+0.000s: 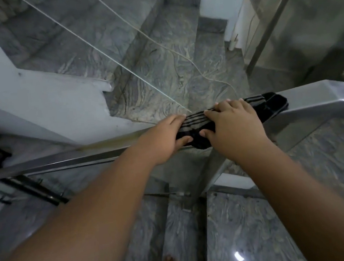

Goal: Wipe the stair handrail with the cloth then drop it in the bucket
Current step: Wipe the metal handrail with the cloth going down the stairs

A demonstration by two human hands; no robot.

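A steel stair handrail [51, 161] crosses the view above marble steps. The left hand [163, 138] curls over the rail, gripping one end of a black, grey-striped cloth [272, 106] draped on it. The right hand [233, 125] presses flat on the cloth, thumb hooked underneath.

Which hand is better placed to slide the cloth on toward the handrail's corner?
Right hand: it lies flat on the cloth, nearer the handrail corner. The left hand only grips its trailing end.
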